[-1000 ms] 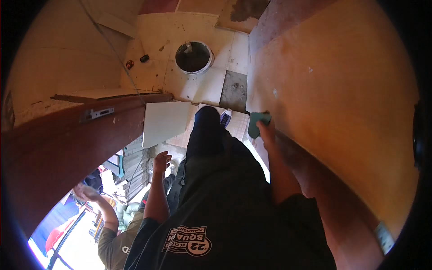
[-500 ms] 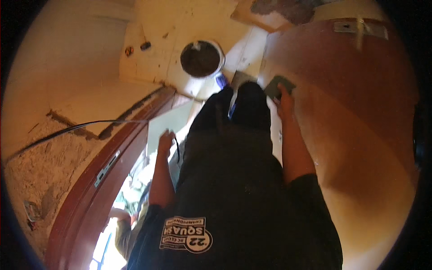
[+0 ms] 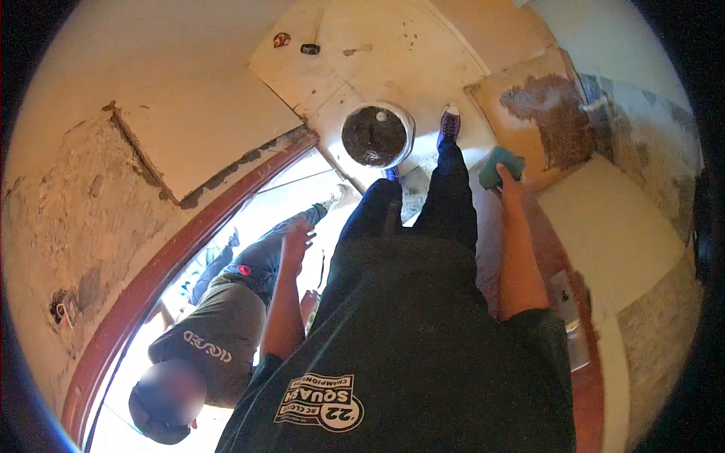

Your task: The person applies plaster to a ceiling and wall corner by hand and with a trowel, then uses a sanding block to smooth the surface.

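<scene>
My right hand (image 3: 511, 183) is closed around a green sponge (image 3: 500, 167), with the thumb on its top face. It is held out to the right of my legs, above the floor. My left hand (image 3: 297, 243) hangs in front of the bright doorway, fingers loosely curled and apart, with nothing visible in it. Ahead of my feet stands a round bucket (image 3: 411, 140) holding a dark, wet-looking mass (image 3: 370, 140); a small pale spot shows on that mass near the rim.
A person (image 3: 226, 317) stands in the doorway at left, inside the red-brown door frame (image 3: 192, 226). On the far floor lie a dark-headed mallet (image 3: 310, 49) and a small orange-and-black item (image 3: 282, 40). A stained board (image 3: 502, 98) lies at right; a red-brown door edge (image 3: 585, 362) shows lower right.
The view has shifted, and the large red-brown surface at right no longer fills that side. The person in the doorway now shows more fully. My right hand still holds the sponge; my legs are farther apart.
</scene>
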`<state>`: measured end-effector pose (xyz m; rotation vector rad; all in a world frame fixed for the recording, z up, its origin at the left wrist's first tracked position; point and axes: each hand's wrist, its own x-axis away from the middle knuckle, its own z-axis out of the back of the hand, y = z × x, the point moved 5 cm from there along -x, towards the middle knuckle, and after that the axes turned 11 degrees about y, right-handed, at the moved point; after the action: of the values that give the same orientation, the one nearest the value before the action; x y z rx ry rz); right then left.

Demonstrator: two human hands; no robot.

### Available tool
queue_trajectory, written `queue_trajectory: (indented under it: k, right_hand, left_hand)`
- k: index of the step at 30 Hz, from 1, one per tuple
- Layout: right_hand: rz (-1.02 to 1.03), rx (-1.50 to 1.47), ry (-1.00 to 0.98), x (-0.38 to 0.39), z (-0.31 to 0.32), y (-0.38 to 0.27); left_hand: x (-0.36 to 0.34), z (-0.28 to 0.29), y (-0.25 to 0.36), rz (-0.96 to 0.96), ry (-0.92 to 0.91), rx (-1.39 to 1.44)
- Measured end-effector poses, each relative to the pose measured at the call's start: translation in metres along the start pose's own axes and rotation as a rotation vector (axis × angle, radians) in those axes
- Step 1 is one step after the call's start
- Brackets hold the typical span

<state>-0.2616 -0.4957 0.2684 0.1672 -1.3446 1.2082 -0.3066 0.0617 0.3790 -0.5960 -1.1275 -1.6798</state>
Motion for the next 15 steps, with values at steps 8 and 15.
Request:
queue_trajectory:
  k: [8,15]
  right_hand:
    - [0.083,0.062,-0.199,-0.089,-0.003,-0.086]
    - [0.228,0.379,-0.169,-0.116,-0.001,-0.136]
  left_hand:
    - [0.06,-0.089,0.037,0.216,-0.018,-0.062]
    - [0.055,-0.125,0.092,0.067,0.009,0.028]
